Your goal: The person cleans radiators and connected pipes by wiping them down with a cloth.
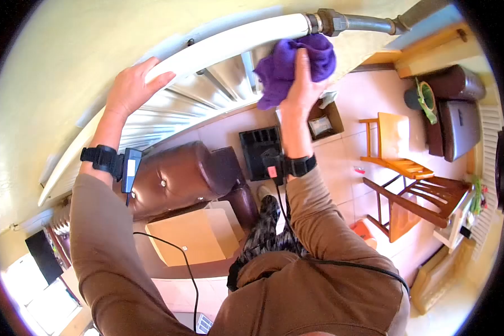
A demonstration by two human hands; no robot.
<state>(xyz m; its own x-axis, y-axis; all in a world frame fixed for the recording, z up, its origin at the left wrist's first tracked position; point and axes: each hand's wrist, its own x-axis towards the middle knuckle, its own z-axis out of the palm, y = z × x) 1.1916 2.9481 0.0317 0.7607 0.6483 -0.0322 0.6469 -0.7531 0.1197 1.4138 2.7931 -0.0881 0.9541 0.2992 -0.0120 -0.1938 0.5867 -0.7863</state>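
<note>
While the left hand (131,89) rests open on the radiator (229,47), the right hand (304,92) grips the purple cloth (281,67) (soft, light, surely), best held bunched.

We find open floor (350,147) between the cardboard box (335,116) and light wooden chair (393,136); a pipe fitting (331,23) blocks the radiator (252,36) end.

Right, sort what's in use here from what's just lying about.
In use:
crumpled purple cloth, in the right hand
white metal radiator, under the left hand

Just lying about:
buttoned brown leather sofa
brown wooden chairs
open cardboard box
</note>
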